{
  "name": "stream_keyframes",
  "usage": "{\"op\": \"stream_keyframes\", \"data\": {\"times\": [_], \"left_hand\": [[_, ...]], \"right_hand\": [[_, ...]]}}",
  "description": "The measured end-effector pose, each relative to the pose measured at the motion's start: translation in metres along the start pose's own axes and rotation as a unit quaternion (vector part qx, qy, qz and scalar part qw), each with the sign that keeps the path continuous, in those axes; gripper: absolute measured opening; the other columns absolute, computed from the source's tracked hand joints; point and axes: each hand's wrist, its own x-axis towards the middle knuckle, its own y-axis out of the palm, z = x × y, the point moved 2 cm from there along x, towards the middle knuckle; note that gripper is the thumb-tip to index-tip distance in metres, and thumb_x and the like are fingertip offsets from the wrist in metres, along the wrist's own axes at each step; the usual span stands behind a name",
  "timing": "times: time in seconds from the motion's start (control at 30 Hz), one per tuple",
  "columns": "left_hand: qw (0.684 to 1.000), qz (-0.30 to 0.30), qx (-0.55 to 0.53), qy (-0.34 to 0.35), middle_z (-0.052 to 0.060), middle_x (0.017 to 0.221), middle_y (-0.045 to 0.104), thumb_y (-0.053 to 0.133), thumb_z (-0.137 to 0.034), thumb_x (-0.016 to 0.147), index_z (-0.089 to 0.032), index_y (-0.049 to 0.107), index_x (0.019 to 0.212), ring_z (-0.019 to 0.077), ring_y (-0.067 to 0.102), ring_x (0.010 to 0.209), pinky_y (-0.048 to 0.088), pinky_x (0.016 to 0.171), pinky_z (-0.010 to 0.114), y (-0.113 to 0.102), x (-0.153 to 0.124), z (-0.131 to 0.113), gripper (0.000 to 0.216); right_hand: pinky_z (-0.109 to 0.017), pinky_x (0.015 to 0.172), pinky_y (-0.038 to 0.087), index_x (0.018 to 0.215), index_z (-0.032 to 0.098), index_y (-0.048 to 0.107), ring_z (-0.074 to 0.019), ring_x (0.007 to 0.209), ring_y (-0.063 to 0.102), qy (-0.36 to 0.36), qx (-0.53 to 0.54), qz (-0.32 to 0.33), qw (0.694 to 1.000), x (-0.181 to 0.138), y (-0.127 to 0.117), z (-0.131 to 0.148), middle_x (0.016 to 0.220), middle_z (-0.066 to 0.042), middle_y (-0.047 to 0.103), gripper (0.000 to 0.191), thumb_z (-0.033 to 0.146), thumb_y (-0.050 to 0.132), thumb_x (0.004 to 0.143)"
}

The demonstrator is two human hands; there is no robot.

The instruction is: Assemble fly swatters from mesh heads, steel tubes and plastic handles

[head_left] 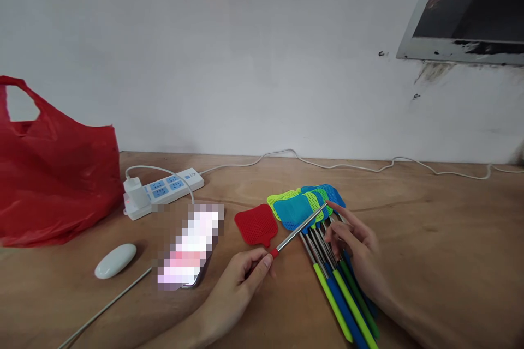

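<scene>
My left hand (250,277) is closed around the red grip of a fly swatter handle (301,229), whose thin metal rod slants up to the right. My right hand (356,245) has its index finger stretched to the rod's far tip, with the other fingers loosely bent and nothing gripped. A red perforated swatter head (257,223) lies flat on the table, apart from the rod. Beneath and beside my right hand lies a stack of fly swatters (293,212) with blue, green and yellow-green heads. Their coloured grips (333,302) point toward me, partly covered by the hand.
A red plastic bag (61,174) stands at the left. Near it are a white power strip (176,188) with a plugged-in charger, a phone (190,245) with a blurred screen, and a white oval object (115,260). A cable (262,158) runs along the wall.
</scene>
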Motion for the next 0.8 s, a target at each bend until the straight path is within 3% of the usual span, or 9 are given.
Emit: {"op": "stream_keyframes", "data": {"times": [0.2,0.37,0.57,0.8], "left_hand": [[0.999,-0.020,0.029,0.014,-0.002,0.071,0.046,0.038,-0.062,0.094,-0.021,0.059,0.079,0.0174,0.043,0.067,0.036,0.063,0.027,0.000,-0.003,-0.002,0.049],[0.999,-0.024,0.045,0.014,0.000,0.076,0.050,0.037,-0.061,0.094,-0.020,0.057,0.079,0.0203,0.047,0.076,0.038,0.072,0.030,0.002,-0.005,-0.002,0.048],[1.000,-0.003,0.023,0.003,-0.003,0.069,0.042,0.037,-0.064,0.094,-0.020,0.056,0.076,0.0173,0.042,0.067,0.034,0.063,0.028,0.003,-0.003,-0.001,0.051],[0.993,0.068,-0.095,-0.018,-0.010,0.051,0.030,0.045,-0.076,0.087,-0.020,0.052,0.073,0.0097,0.028,0.045,0.021,0.044,0.023,0.005,-0.002,0.000,0.058]], "right_hand": [[-0.023,0.039,0.029,0.138,0.013,0.055,-0.0109,0.038,0.037,0.006,-0.041,0.005,0.999,-0.007,0.001,0.000,0.042,0.007,0.052,0.063,0.038,0.065,0.081],[-0.025,0.040,0.022,0.130,0.011,0.064,-0.0090,0.036,0.028,0.027,-0.069,0.080,0.994,-0.020,0.008,0.002,0.038,0.010,0.041,0.055,0.036,0.063,0.081],[-0.024,0.042,0.023,0.126,0.013,0.067,-0.0086,0.037,0.027,0.021,-0.058,0.086,0.994,-0.020,0.011,0.005,0.040,0.010,0.039,0.051,0.039,0.063,0.082],[-0.023,0.042,0.032,0.124,0.017,0.067,-0.0096,0.042,0.038,0.022,-0.046,0.111,0.992,-0.020,0.015,0.006,0.049,0.005,0.053,0.044,0.040,0.064,0.086]]}}
